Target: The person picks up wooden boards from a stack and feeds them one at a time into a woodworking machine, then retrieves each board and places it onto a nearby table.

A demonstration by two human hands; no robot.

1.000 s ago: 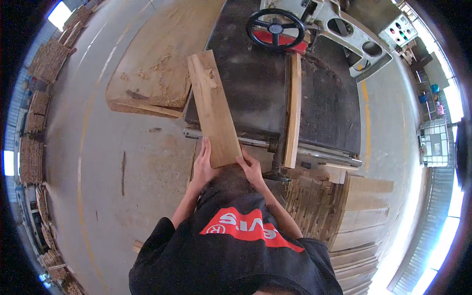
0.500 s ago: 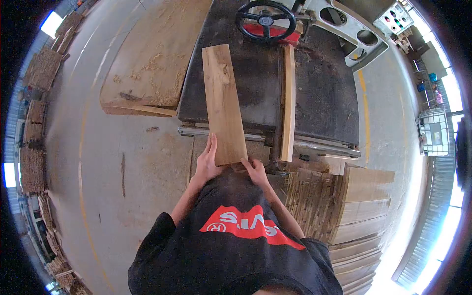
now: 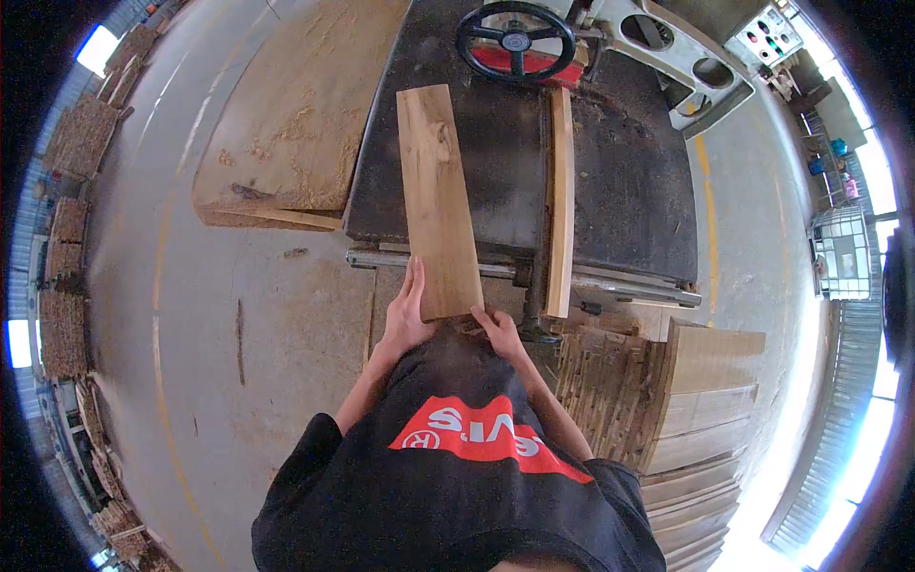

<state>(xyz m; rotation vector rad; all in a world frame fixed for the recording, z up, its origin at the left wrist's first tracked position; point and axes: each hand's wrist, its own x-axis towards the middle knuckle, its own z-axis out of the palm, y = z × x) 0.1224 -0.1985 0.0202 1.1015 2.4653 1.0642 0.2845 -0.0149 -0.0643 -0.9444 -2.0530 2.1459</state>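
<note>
A knotty wooden board (image 3: 440, 205) lies lengthwise over the dark machine table (image 3: 620, 181), its near end reaching past the table's front rail toward my body. My left hand (image 3: 408, 313) grips the board's left edge near that end, fingers pointing forward along the side. At the near right corner, my right hand (image 3: 499, 334) pinches the board between thumb and fingers; some fingertips are hidden beneath it. To the right of the board, a narrow wooden strip (image 3: 560, 205) runs along the machine's fence.
A black handwheel (image 3: 516, 40) stands at the table's far side. Stacked boards (image 3: 710, 381) are close on my right. A sawdust-covered panel (image 3: 295, 105) adjoins the table on the left. More timber stacks (image 3: 65, 329) line the far left wall.
The board has shifted slightly to the right, and both hands have moved with it, keeping their grip. The wooden strip by the fence looks much the same.
</note>
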